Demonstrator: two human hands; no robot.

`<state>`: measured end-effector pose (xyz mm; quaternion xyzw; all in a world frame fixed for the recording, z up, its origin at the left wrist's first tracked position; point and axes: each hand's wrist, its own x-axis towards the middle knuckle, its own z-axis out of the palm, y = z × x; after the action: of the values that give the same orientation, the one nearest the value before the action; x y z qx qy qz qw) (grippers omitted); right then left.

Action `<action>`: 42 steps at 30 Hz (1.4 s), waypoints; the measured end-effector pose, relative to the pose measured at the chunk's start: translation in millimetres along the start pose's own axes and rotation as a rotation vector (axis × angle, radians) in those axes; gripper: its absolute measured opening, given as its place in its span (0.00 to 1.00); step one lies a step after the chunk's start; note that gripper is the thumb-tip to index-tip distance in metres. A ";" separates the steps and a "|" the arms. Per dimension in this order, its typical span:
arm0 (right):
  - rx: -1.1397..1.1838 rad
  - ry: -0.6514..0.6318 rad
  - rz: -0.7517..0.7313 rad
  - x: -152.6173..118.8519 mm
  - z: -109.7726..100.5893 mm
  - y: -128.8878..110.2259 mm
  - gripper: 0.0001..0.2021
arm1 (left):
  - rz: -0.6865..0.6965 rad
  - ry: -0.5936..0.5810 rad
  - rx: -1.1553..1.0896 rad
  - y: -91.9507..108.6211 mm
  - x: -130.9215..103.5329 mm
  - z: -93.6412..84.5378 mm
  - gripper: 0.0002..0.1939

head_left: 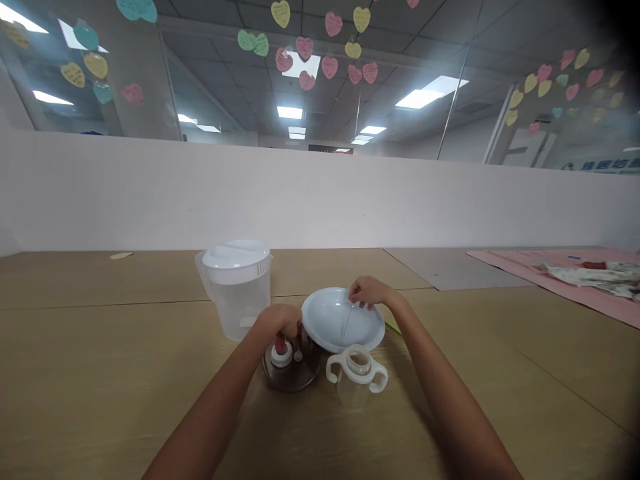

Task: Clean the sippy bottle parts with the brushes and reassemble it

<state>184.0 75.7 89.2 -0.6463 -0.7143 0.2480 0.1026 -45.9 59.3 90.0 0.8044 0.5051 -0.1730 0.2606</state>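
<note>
A white oval bowl stands in the middle of the table. Over its far right rim is my right hand, fingers bent and pinched together around something thin that I cannot make out. My left hand reaches over a dark round dish at the bowl's near left, its fingers curled down; what they hold is hidden. In the dark dish sit a white ring-shaped part with something red and a small pale round piece. Nearer me stands a clear bottle with a white two-handled collar.
A clear pitcher with a white lid stands left of the bowl. A green stick lies behind my right forearm. At the far right, cloth items lie on a pink mat. A white wall rises behind the table.
</note>
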 end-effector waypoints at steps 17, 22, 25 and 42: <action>0.014 0.197 -0.020 -23.8 -25.9 -0.4 0.07 | 0.077 0.106 -0.098 -7.7 -9.0 -10.0 0.09; 0.015 0.191 -0.016 -27.2 -26.8 -2.3 0.07 | 0.032 0.038 -0.015 -4.0 0.9 -4.3 0.13; 0.009 0.192 -0.010 -28.0 -26.4 -3.6 0.07 | 0.033 0.027 -0.002 -3.0 5.6 -1.9 0.11; 0.372 0.637 -0.501 -59.8 -32.8 -37.0 0.10 | 0.435 0.762 -0.087 3.1 -48.3 -29.2 0.05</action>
<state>175.6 23.2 145.7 -0.4682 -0.7249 0.1283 0.4887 -63.4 40.6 140.4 0.8867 0.3907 0.2163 0.1199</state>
